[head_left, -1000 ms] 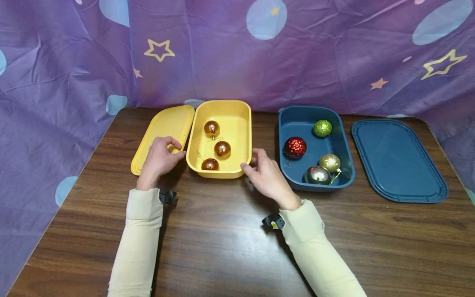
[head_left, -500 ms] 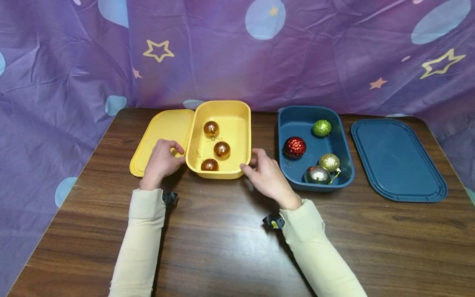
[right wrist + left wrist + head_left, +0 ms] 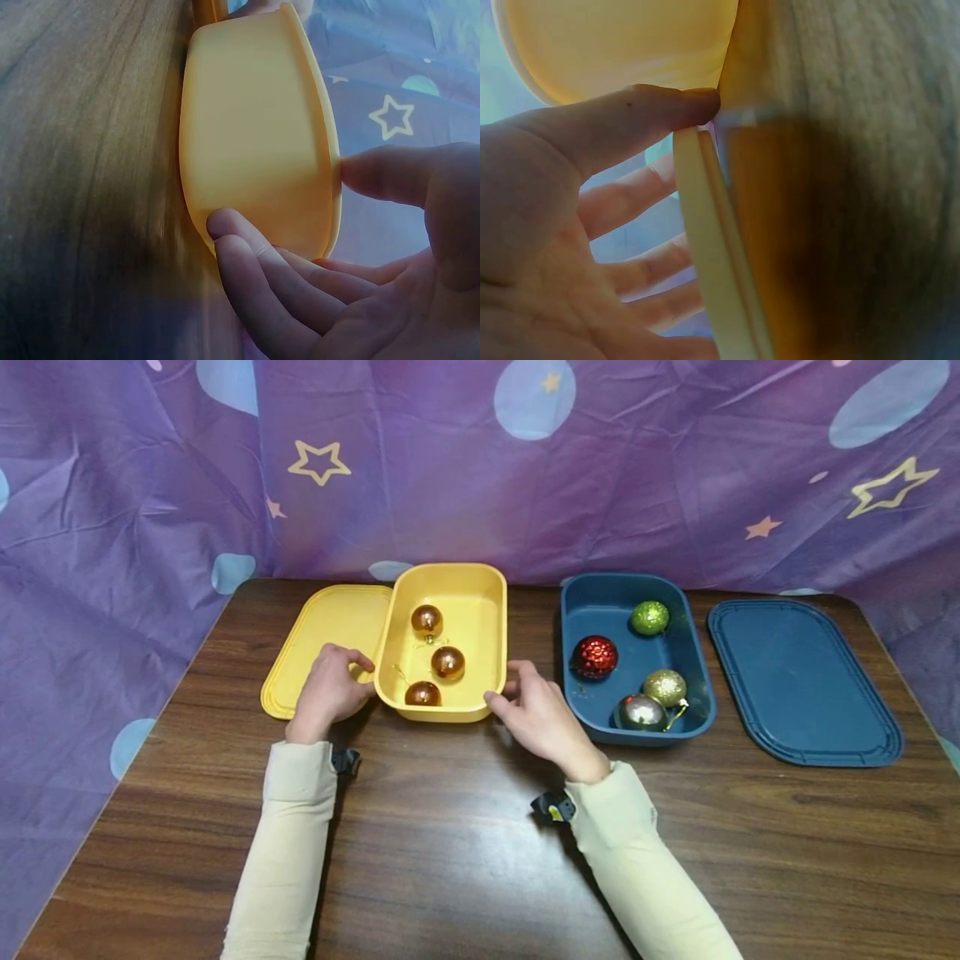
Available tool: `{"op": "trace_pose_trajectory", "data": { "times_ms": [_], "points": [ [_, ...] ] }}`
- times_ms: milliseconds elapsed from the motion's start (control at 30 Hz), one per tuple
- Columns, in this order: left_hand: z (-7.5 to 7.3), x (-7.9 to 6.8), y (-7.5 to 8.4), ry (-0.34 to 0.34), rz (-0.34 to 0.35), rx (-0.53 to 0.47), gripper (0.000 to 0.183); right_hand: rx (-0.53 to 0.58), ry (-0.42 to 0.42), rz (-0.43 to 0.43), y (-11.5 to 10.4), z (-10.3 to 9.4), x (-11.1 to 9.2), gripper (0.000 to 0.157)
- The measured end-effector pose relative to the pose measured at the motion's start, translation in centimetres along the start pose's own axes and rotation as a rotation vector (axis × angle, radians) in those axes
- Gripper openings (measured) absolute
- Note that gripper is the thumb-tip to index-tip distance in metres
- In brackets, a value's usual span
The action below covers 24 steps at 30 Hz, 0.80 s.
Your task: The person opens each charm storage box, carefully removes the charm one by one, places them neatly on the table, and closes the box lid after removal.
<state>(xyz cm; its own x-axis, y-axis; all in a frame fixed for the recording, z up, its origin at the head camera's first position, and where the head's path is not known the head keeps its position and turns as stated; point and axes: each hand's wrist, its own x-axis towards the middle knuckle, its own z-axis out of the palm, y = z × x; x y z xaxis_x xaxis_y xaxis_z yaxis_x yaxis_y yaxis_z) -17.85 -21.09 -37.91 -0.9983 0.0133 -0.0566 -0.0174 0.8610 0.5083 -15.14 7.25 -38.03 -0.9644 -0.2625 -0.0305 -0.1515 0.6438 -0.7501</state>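
far left: the yellow lid (image 3: pixel 326 618) lies on the counter (image 3: pixel 450 860), its right edge hidden behind the yellow box (image 3: pixel 450 716), so contact there cannot be told. the left hand (image 3: pixel 331 689) is at the lid's near right corner; in the left wrist view its fingers are spread and the thumb touches that corner, but whether they pinch it cannot be told. centre: the yellow box stands upright and uncovered, with three amber balls (image 3: pixel 447 662) inside. the right hand (image 3: pixel 543 714) holds its near right corner, thumb on the rim, fingers against the side. the step in hand is judged to be placing the yellow lid beside its box; lifting the lid next would call for a sure pinch on the left and a steady box on the right. right: the blue box (image 3: pixel 611 614), also uncovered, contains a red ball (image 3: pixel 596 657), silver ball (image 3: pixel 639 713), green ball (image 3: pixel 649 618) and gold ball (image 3: pixel 665 688). far right: the blue lid (image 3: pixel 806 681) lies flat, just beside.
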Motion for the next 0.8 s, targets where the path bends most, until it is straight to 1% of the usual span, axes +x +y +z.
{"op": "trace_pose_trajectory", "data": {
  "times_ms": [167, 367, 800],
  "points": [
    [0.16, 0.06, 0.05, -0.021, -0.019, 0.021, 0.034, 0.004, -0.004, 0.004, -0.01, -0.07, -0.02, 0.056],
    [0.33, 0.09, 0.08, -0.038, -0.017, 0.051, 0.036, 0.008, -0.008, 0.005, -0.02, -0.12, -0.03, 0.056],
    [0.58, 0.12, -0.01, -0.066, -0.031, 0.053, 0.039, 0.006, -0.010, 0.013, -0.06, -0.08, 0.02, 0.057]
  ]
}}
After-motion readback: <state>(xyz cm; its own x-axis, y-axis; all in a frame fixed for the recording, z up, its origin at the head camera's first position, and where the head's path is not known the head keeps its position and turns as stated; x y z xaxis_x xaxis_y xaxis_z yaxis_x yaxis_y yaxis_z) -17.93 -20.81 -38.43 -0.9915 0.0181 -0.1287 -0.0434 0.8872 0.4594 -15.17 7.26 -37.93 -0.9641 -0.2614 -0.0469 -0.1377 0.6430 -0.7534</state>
